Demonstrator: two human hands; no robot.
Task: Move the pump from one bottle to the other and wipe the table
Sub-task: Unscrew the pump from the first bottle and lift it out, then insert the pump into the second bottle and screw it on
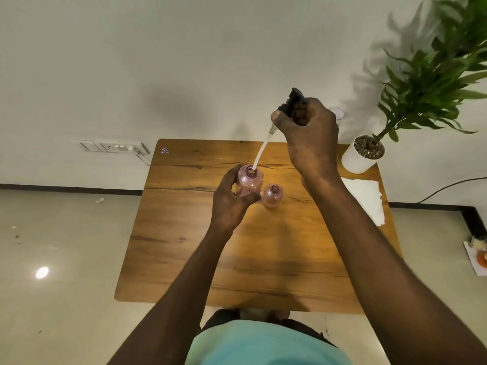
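My left hand (232, 200) grips a pink see-through bottle (250, 181) that stands near the middle of the wooden table (200, 246). My right hand (307, 133) is raised above the table and holds the black pump (295, 101). The pump's white tube (261, 152) slants down, and its tip is at the open mouth of the held bottle. A second, smaller-looking pink bottle (273, 195) stands open just to the right, untouched. A white paper towel (365, 197) lies flat at the table's right edge.
A white pot with a green plant (365, 154) stands on the far right corner of the table. A small clear object (337, 113) shows behind my right hand. A wall socket (113, 147) is at the left, and a cable (448, 187) runs along the right.
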